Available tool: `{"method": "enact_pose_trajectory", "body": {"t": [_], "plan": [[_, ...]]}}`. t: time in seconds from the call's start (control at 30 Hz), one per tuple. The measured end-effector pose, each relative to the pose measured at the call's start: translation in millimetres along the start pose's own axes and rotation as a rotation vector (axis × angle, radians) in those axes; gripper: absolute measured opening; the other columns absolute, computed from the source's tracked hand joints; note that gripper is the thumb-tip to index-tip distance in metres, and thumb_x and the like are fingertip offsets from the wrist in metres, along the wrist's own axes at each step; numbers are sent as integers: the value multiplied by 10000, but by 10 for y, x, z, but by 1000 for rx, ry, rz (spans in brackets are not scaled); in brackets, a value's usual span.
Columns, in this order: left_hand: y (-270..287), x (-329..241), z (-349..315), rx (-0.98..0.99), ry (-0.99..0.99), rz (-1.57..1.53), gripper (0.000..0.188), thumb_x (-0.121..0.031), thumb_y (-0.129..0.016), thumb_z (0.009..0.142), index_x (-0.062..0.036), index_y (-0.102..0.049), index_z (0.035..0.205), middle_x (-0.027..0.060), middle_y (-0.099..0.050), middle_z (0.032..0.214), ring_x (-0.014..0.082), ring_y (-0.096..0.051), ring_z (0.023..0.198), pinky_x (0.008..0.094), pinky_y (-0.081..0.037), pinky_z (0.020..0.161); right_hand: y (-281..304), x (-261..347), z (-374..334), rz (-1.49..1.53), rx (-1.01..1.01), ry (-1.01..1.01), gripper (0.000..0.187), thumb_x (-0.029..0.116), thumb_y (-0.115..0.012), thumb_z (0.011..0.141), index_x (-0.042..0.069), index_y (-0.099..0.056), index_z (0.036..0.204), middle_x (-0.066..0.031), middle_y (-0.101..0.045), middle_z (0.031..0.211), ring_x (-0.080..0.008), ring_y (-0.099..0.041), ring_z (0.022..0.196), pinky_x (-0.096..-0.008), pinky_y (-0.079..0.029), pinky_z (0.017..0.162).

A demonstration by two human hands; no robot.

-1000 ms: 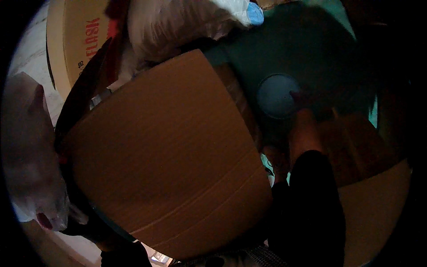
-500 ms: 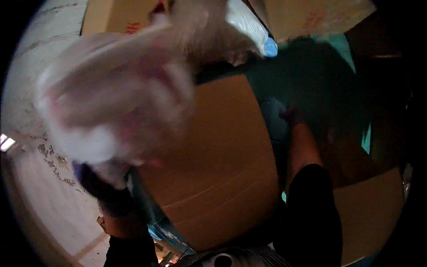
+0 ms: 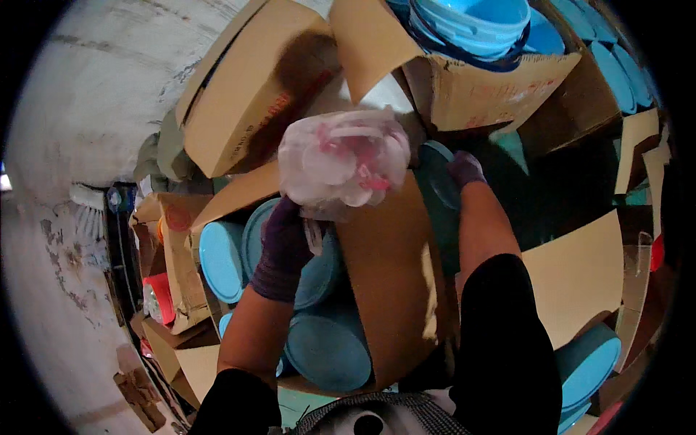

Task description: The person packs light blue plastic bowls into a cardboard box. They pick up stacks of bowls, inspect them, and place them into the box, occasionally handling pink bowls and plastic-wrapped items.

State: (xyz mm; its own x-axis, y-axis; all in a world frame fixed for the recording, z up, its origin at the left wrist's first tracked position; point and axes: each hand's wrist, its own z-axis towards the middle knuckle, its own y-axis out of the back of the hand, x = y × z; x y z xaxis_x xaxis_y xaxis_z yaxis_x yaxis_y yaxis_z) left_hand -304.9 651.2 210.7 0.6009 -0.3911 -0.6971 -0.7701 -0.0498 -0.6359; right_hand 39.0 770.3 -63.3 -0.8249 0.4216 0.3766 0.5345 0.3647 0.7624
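Note:
My left hand [image 3: 286, 250], in a dark purple glove, grips the lower end of a clear plastic bag [image 3: 341, 163] holding pink and whitish pieces I cannot make out. The bag is raised over an opened cardboard box [image 3: 388, 290], in which several round blue lids [image 3: 328, 348] lie. My right hand [image 3: 466, 170], also gloved, is closed on the edge of one round blue lid [image 3: 440, 177] at the far side of that box's flap. The lid is tilted and shows mostly side-on, above a dark green surface.
Light blue buckets [image 3: 475, 25] stand stacked in a carton [image 3: 500, 87] at the far right. Another carton [image 3: 254, 87] leans at the far left, near the stained wall [image 3: 72, 152]. A white-bristled brush [image 3: 88, 210] rests by the wall. More blue lids [image 3: 591, 362] stand at the near right.
The bag has come down and to the right with my left hand, baring the lids in the box. My right hand stays on its lid. The view has brightened and widened.

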Motion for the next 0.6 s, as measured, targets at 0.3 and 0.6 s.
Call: {"method": "enact_pose_trajectory", "body": {"t": [0.3, 0.6], "plan": [[-575, -591, -2130, 126, -34, -307, 522, -248, -374, 976, 11, -321, 1426, 211, -419, 1414, 370, -430, 1303, 498, -336, 1115, 1367, 1378, -1315, -437, 13, 339, 433, 291, -593, 803, 34, -645, 1148, -208, -607, 1228, -374, -585, 1137, -464, -461, 983], [-423, -596, -5372, -120, -327, -344, 510, -136, -505, 933, 22, -375, 1400, 190, -489, 1365, 337, -515, 1234, 443, -412, 1070, 1810, 1253, -3187, -375, -570, 484, 309, 233, -482, 903, 51, -635, 1099, -195, -617, 1199, -371, -593, 1096, -481, -479, 921]]}}
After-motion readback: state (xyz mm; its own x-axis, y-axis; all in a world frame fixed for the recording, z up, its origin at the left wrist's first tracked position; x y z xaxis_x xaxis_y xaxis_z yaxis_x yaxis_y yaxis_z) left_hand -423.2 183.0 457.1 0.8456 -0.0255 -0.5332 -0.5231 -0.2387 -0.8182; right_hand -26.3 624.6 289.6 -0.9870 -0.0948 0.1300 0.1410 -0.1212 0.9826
